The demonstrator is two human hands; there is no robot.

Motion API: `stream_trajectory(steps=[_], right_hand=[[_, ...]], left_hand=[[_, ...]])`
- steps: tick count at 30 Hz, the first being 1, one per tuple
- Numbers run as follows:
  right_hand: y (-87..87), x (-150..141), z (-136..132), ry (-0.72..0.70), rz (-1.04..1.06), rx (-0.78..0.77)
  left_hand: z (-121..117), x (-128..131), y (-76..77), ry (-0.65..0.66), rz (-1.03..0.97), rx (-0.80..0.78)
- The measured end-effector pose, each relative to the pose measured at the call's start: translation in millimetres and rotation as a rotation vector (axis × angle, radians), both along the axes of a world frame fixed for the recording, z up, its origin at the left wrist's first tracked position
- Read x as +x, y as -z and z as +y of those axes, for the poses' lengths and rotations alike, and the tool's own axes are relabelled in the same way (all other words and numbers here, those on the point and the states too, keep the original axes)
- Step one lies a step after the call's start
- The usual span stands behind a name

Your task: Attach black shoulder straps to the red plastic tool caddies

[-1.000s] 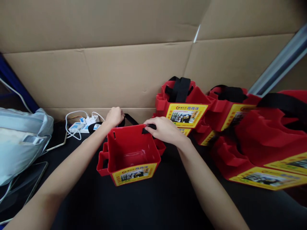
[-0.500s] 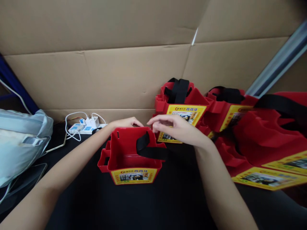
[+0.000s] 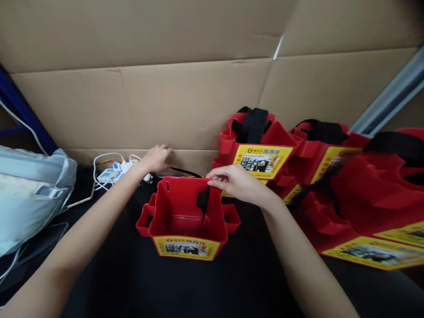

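Observation:
A red plastic box (image 3: 185, 201) with a yellow picture label (image 3: 185, 248) on its front stands upright before me, its top open. My left hand (image 3: 158, 158) is behind its back left corner, closed on a black strap (image 3: 185, 172) that stretches behind the back wall. At the back right corner of the rim, my right hand (image 3: 230, 182) is closed in a pinch; whether the strap is also between those fingers is hidden. A short part of the strap hangs inside the box under the right fingertips.
Several similar red boxes (image 3: 285, 137) with black straps stand stacked at the right. At the left are a power strip (image 3: 109, 174) with white cables and a pale blue bag (image 3: 33, 198). A cardboard wall (image 3: 165, 106) closes off the back of the black surface (image 3: 149, 287).
My left hand has moved up and left, drawing the strap out behind the box. The strap part inside is shorter and no longer lies over the right side. My right hand has closed at the rim.

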State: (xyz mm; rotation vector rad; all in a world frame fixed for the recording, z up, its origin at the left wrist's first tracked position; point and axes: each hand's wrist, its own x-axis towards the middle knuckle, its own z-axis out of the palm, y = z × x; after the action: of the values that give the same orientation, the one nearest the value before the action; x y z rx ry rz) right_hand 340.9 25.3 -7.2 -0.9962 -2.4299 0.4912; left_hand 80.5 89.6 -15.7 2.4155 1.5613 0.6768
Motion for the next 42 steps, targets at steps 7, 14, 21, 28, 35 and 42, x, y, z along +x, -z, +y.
stream_trajectory(steps=[7,14,21,28,35,42], right_hand=[[2.7,-2,-2,-0.005,-0.014,-0.010],[1.6,4,-3,0.015,-0.050,0.008],[-4.9,6,-2,0.008,-0.070,-0.031],[-3.6,6,0,0.037,-0.061,-0.043],[-0.1,6,1,0.032,-0.064,-0.034],[2.1,7,1,0.049,-0.066,0.009]], left_hand=[[-13,51,16.5,0.449,-0.022,-0.169],[-23,-31,11.2,-0.442,-0.184,0.325],[-87,-90,50.7,-0.125,0.160,-0.020],[-103,-94,118.1,0.139,0.319,-0.196],[-64,-61,115.7,-0.018,0.322,-0.060],[-91,-82,86.5,-0.342,0.336,-0.076]])
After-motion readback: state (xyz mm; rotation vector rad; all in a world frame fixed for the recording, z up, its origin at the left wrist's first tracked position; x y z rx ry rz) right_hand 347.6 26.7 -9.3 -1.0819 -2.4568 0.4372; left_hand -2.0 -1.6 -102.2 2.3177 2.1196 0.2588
